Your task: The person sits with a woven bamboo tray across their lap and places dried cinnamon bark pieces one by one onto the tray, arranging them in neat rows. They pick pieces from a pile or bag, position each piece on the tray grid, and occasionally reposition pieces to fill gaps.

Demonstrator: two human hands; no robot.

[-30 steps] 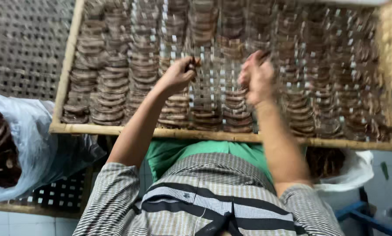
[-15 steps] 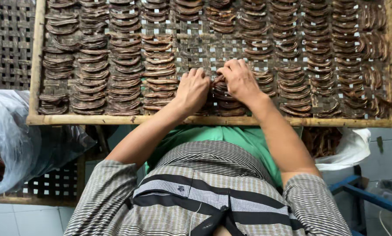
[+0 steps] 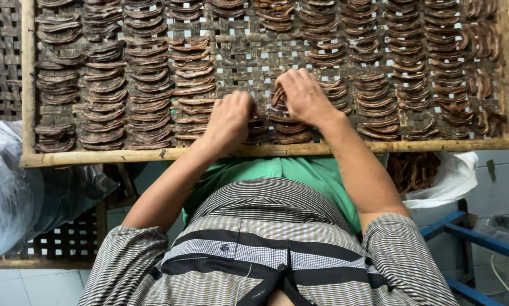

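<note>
A woven bamboo tray [image 3: 152, 154] with a pale wooden frame carries rows of dark brown curved dried slices [image 3: 146, 85]. My left hand [image 3: 229, 120] rests palm down on the slices near the tray's front edge, fingers curled over them. Just to its right, my right hand [image 3: 303, 95] presses on a short stack of slices [image 3: 288, 126], fingers bent. Whether either hand pinches a slice is hidden under the fingers. Between the hands' rows and farther up, the weave shows bare.
A clear plastic bag [image 3: 16, 187] sits at the left below the tray. A white bag with more brown slices [image 3: 421, 173] hangs at the right. Another woven tray [image 3: 2, 68] lies at the left, and a blue metal frame [image 3: 470, 238] stands at lower right.
Both hands came down from raised, apart positions to the front rows and now press on the slices side by side. The view has shifted closer to the tray.
</note>
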